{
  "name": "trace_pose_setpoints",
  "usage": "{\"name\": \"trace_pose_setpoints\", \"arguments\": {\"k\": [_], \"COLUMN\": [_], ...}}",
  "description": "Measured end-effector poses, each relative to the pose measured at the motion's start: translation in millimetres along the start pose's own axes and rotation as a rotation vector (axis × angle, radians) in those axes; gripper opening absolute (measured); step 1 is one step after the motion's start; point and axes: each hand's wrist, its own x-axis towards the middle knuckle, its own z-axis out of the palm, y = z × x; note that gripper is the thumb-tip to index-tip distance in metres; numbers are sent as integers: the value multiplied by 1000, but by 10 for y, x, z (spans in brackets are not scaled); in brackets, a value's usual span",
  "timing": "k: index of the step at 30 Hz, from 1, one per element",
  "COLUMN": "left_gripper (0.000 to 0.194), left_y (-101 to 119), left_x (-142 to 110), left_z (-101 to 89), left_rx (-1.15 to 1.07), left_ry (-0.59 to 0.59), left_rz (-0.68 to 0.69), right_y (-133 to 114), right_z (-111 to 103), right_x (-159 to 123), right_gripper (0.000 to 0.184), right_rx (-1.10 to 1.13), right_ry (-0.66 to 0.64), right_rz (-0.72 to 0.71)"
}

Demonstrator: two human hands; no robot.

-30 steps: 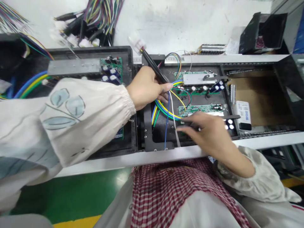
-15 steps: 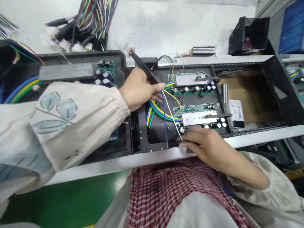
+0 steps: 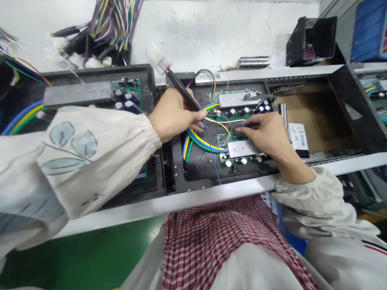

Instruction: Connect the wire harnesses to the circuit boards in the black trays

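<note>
My left hand [image 3: 181, 110] is closed around a black-sleeved wire harness [image 3: 188, 97] whose white plug [image 3: 157, 57] sticks up toward the back. From its sleeve end run a white wire [image 3: 223, 121] and a blue wire [image 3: 213, 155], the blue one hanging loose toward the front rail. Between thumb and fingers, my right hand [image 3: 260, 131] pinches the white wire, over the lower green circuit board [image 3: 225, 139]. Behind it lies the upper circuit board [image 3: 234, 100] with a metal bar across it. Thick blue, yellow and green cables [image 3: 202, 141] curve from the boards under my left hand.
Another black tray [image 3: 102, 72] with a board stands at the left, below a bundle of coloured harnesses [image 3: 111, 28]. To the right are a white labelled box [image 3: 298, 139], a black bin [image 3: 311, 40] and a blue crate [image 3: 369, 34]. A white rail [image 3: 236, 192] runs along the front.
My right hand has moved up and away from the front rail, swinging the white wire to nearly level over the lower board. My left hand keeps its hold on the harness.
</note>
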Motion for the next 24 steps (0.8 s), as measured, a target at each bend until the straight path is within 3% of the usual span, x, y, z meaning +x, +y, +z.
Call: {"name": "trace_pose_setpoints", "arguments": {"k": [7,10,14,17,19,20,22,24], "left_gripper": [19,17,15,14,13,12,10,8], "left_y": [-17,-20,-36,-48,-53,-53,-47,-34], "left_x": [5,7,14,23,30,32,25,-3], "left_z": [-10,-16,-8,5,-7,-23,-69,-119], "left_rx": [-20,-6,11,18,58,108,277,509], "left_ry": [2,14,16,25,43,53,67,40], "left_rz": [44,42,62,72,97,127,230,363], "right_y": [-9,-44,-277,-526,-625,-640,-611,-540], "right_z": [2,-155,-374,-291,-150,-79,39,121], "right_x": [66,50,-178,-342,-359,-341,-278,-215], "right_gripper": [8,4,14,6,6,8,12,11], "right_rx": [-55,-161,-207,30,180,237,266,165], "right_ry": [-62,-146,-118,-392,-496,-462,-273,-78], "right_rz": [24,34,-2,-180,-161,-117,-49,-62]}}
